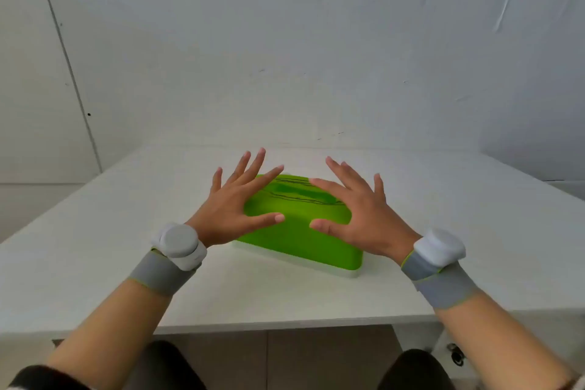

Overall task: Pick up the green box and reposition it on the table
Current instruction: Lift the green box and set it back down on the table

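A bright green box (297,231) with rounded corners and a pale base lies flat in the middle of the white table (95,247), turned slightly askew. My left hand (234,209) hovers over the box's left end with fingers spread wide and nothing in it. Over the right end my right hand (357,212) is spread the same way, also holding nothing. Both thumbs point inward above the box's top. Whether the palms touch the box I cannot tell. Each wrist carries a white device on a grey band.
A white wall stands right behind the table's far edge. The table's front edge (285,324) runs just ahead of my knees. A side wall closes in at the right, and a wall seam runs down at the left.
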A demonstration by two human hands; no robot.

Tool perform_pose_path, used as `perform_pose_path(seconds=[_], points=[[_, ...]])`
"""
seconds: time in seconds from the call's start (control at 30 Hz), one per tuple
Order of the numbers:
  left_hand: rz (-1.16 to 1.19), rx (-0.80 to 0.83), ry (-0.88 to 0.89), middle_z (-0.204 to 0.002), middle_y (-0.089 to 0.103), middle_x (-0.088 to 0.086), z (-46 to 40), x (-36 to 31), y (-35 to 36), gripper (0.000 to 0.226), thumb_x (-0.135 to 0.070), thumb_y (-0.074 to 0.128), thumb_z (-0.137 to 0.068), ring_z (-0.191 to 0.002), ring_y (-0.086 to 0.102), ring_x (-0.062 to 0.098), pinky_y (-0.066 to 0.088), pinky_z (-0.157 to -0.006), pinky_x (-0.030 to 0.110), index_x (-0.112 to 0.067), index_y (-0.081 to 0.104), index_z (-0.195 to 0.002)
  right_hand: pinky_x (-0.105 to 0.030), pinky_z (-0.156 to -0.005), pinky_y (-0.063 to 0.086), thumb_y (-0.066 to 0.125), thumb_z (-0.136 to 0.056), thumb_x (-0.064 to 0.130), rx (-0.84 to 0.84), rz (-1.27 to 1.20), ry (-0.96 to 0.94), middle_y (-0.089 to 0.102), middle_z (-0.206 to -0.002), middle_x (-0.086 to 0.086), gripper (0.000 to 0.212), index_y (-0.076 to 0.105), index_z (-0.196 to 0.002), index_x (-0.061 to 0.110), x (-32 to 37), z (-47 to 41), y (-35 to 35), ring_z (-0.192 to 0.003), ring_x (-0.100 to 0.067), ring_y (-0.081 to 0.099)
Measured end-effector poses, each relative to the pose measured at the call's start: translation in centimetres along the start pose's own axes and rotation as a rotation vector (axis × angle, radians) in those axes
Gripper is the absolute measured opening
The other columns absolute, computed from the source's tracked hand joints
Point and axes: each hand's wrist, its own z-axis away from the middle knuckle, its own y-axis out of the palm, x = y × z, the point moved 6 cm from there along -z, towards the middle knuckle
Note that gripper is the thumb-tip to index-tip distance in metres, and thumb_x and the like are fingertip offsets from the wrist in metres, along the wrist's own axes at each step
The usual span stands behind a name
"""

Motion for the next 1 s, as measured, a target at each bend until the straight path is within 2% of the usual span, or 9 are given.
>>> perform_pose_path(seconds=[0.17,0.33,0.47,0.57,0.8,1.0], points=[[-0.022,-0.005,-0.001,-0.153,-0.012,-0.022,0.2,0.1,0.1,0.075,-0.079,0.038,-0.065,-0.138,-0.022,0.0,-0.013,-0.112,0.049,-0.058,0.016,-0.133,-0.049,-0.114,-0.013,0.039,-0.059,0.085,-0.013,0.008,0.009,0.001,-0.158,0.016,0.082,0.041,-0.13,0.044,-0.1,0.4,0.7,-0.145,-0.005,-0.006],[0.015,-0.008,-0.021,-0.155,0.0,-0.019,0.0,0.6,0.3,0.073,-0.08,0.044,-0.061,-0.14,-0.013,-0.001,-0.009,-0.114,0.046,-0.049,0.041,-0.127,-0.048,-0.116,-0.005,0.04,-0.05,0.088,-0.024,-0.038,0.065,0.009,-0.159,0.007,0.09,0.048,-0.124,0.037,-0.7,0.8,1.0,-0.146,-0.013,0.002],[0.051,0.016,-0.064,-0.155,0.019,-0.009,-0.1,0.9,0.6,0.08,-0.076,0.057,-0.055,-0.143,0.009,0.006,0.01,-0.117,0.038,-0.038,0.047,-0.125,-0.045,-0.119,0.011,0.058,-0.058,0.074,0.0,-0.068,0.127,0.018,-0.157,0.0,0.079,0.047,-0.125,0.035,-0.9,1.0,1.2,-0.145,-0.023,0.009],[0.058,0.023,-0.082,-0.151,0.029,-0.007,-0.2,1.1,0.6,0.08,-0.067,0.069,-0.054,-0.139,0.025,0.011,0.022,-0.114,0.032,-0.034,0.049,-0.124,-0.041,-0.118,0.015,0.064,-0.061,0.066,0.01,-0.038,0.132,0.02,-0.156,-0.002,0.075,0.047,-0.126,0.033,-0.8,0.9,1.1,-0.144,-0.023,0.012],[0.029,0.066,-0.113,-0.154,0.025,-0.005,-0.4,1.7,1.0,0.087,-0.064,0.074,-0.049,-0.142,0.017,0.016,0.021,-0.115,0.037,-0.035,0.045,-0.126,-0.033,-0.114,0.018,0.07,-0.06,0.061,0.002,-0.076,0.118,0.022,-0.154,-0.001,0.072,0.05,-0.122,0.03,-0.9,0.8,1.1,-0.142,-0.018,0.013],[0.034,0.05,-0.103,-0.152,0.028,-0.004,-0.7,1.6,0.8,0.082,-0.062,0.076,-0.048,-0.14,0.022,0.015,0.022,-0.112,0.033,-0.035,0.048,-0.12,-0.029,-0.11,0.02,0.07,-0.059,0.059,-0.02,-0.093,0.103,0.024,-0.151,0.0,0.066,0.051,-0.116,0.029,-0.9,0.5,1.3,-0.141,-0.016,0.015]])
